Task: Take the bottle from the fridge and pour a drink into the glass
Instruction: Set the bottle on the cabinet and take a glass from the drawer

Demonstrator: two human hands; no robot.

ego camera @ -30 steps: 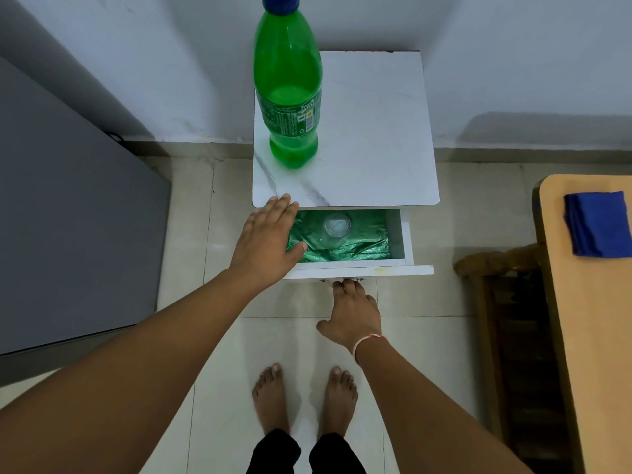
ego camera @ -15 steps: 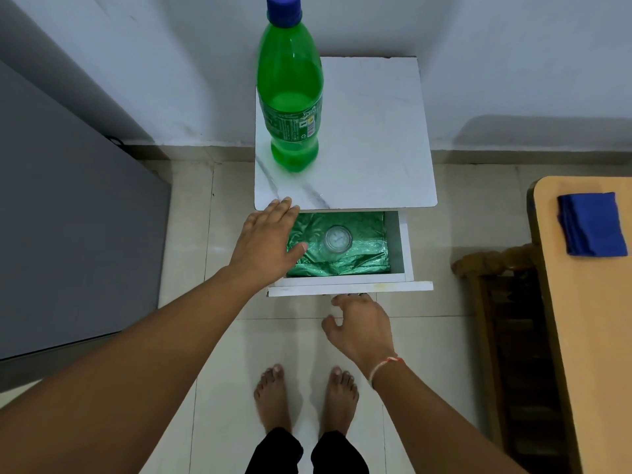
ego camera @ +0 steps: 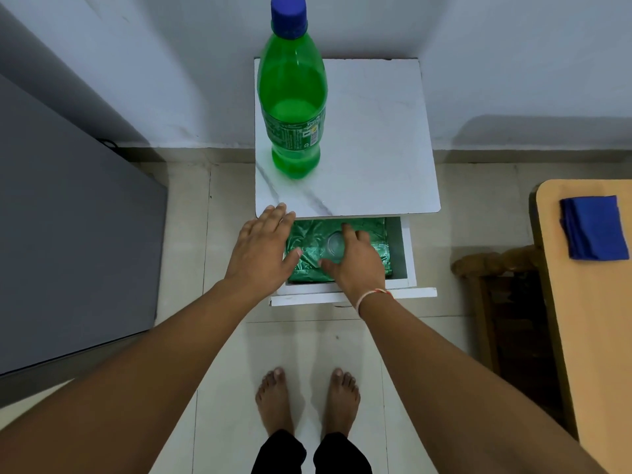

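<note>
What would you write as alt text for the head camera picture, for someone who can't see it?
A person's right hand reaches into an open drawer for a clear glass, while the left hand rests at the drawer's left edge. A green bottle with a blue cap stands on the white cabinet top above.

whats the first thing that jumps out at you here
A tall green bottle with a blue cap stands upright on the white cabinet top. Below it the drawer is open, and the right hand reaches around a clear glass inside, while the left hand rests at the cabinet's front corner.
</note>
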